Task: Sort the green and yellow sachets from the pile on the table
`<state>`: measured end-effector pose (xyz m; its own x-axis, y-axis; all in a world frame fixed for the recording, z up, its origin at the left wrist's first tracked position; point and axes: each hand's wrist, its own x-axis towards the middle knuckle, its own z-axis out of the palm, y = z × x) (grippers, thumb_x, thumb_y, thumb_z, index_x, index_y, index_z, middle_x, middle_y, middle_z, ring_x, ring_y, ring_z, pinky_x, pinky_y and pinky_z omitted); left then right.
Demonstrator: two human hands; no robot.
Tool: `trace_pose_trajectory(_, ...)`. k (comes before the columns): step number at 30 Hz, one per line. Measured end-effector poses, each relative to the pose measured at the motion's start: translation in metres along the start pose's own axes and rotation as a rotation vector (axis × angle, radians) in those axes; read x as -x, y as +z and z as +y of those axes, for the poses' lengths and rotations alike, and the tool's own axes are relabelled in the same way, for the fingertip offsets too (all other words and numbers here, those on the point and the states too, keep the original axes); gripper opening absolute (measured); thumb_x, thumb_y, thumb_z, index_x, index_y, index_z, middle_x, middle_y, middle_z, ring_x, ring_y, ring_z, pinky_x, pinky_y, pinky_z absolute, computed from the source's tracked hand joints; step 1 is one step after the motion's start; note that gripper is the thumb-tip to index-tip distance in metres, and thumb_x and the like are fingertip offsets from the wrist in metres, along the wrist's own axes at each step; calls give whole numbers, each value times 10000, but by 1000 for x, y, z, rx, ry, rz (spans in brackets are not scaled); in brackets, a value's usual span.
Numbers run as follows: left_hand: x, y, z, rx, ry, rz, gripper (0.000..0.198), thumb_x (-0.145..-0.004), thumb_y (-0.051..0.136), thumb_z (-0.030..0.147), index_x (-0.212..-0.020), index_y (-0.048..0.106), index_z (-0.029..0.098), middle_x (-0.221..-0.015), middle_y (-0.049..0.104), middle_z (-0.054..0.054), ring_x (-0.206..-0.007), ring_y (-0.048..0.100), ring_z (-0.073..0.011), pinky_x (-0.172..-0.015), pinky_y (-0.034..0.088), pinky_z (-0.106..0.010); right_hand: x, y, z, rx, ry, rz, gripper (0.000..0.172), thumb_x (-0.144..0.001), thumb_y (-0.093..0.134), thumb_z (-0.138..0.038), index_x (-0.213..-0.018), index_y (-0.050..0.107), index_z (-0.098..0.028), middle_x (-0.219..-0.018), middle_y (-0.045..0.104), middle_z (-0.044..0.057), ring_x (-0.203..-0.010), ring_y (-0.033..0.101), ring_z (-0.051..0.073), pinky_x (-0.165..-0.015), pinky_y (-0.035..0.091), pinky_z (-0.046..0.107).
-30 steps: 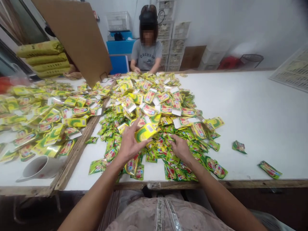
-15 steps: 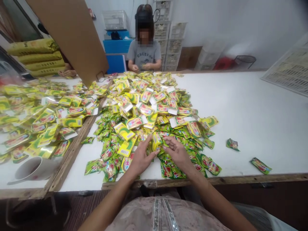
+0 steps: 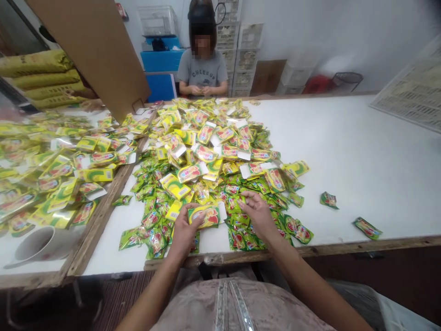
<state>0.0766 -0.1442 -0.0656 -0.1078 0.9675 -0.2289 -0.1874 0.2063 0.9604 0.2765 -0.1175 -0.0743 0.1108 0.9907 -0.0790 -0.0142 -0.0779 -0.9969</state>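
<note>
My left hand [image 3: 182,232] is closed on a yellow-green pouch [image 3: 206,215], holding it level just above the near edge of the white table [image 3: 361,156]. My right hand [image 3: 257,212] rests on a heap of small green sachets [image 3: 241,230], its fingers curled round one of them. A wide pile of bigger yellow-green pouches [image 3: 206,142] and small sachets spreads from my hands toward the far side of the table.
A person in a grey shirt [image 3: 202,69] sits at the far side, hands together. Another table on the left carries more pouches [image 3: 62,165] and a white mug [image 3: 41,243]. A cardboard sheet [image 3: 96,46] leans above it. Two stray sachets [image 3: 329,200] lie to the right.
My left hand let one pouch drop onto the pile, came back toward me and now holds another pouch flat. My right hand has stayed on the small sachets.
</note>
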Motion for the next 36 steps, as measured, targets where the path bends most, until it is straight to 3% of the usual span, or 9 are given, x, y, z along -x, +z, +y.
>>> trace_pose_trajectory(8,9,7,7,280,-168,-156,342,-698,675,404,-960,555,219,-936,670,-24,-791,642,-170,-722,498,-290,15,5,5,186,10,-214,288,-692,642,-385,-902,610,-191,-578,382,-64,-561,387,111,-541,335,235)
trace_pose_trajectory(13,11,-9,12,-130,-126,-308,310,-651,716,381,-891,665,192,-927,679,-40,-843,617,-198,-727,473,-275,22,-1,-9,325,-34,-341,223,-778,545,-345,-917,622,-188,-623,484,-41,-591,442,120,-572,357,240)
trace_pose_trajectory(17,8,-11,12,-400,-67,-401,305,-606,738,378,-829,677,179,-617,630,12,-622,578,-172,-563,421,-242,25,12,-16,454,-148,-387,163,-794,531,-268,-937,579,-207,-678,534,-37,-634,487,128,-607,384,242)
trace_pose_trajectory(21,7,-6,4,-227,-176,-347,331,-605,736,385,-826,609,174,-561,598,33,-553,566,-152,-540,410,-237,19,20,-14,500,-202,-382,256,-788,543,-252,-1038,523,-203,-733,576,-25,-668,538,142,-620,426,251)
trace_pose_trajectory(24,7,-5,1,22,-241,-303,389,-603,748,385,-873,554,182,-613,632,25,-589,600,-154,-605,447,-257,3,17,-14,511,-227,-343,332,-839,476,-260,-1161,498,-183,-957,647,52,-864,601,169,-765,461,294)
trace_pose_trajectory(27,7,-5,2,112,-216,-213,452,-585,768,368,-929,543,180,-670,655,10,-624,612,-151,-632,457,-255,-15,14,-11,793,-302,-389,418,-787,501,-168,-1204,522,-173,-1157,611,107,-1072,544,228,-919,400,386)
trace_pose_trajectory(30,4,-3,3,94,-205,-135,511,-567,773,379,-979,549,177,-625,627,24,-577,590,-140,-588,445,-240,-28,16,-5,1034,-350,-477,434,-730,508,-86,-1149,590,-164,-1135,627,120,-1087,528,270,-944,362,446)
trace_pose_trajectory(33,2,-5,3,63,-198,-107,538,-564,764,410,-999,559,169,-556,569,49,-514,549,-120,-535,415,-220,-34,16,-1,866,-270,-346,333,-803,477,-173,-1103,621,-159,-1062,658,110,-1030,564,251,-906,406,407)
trace_pose_trajectory(36,0,-10,2,28,-173,-83,551,-570,755,421,-1016,563,160,-492,493,82,-450,490,-90,-487,370,-193,-32,10,-3,408,-65,-309,338,-796,535,-353,-1074,623,-180,-1012,666,65,-946,601,227,-806,473,347)
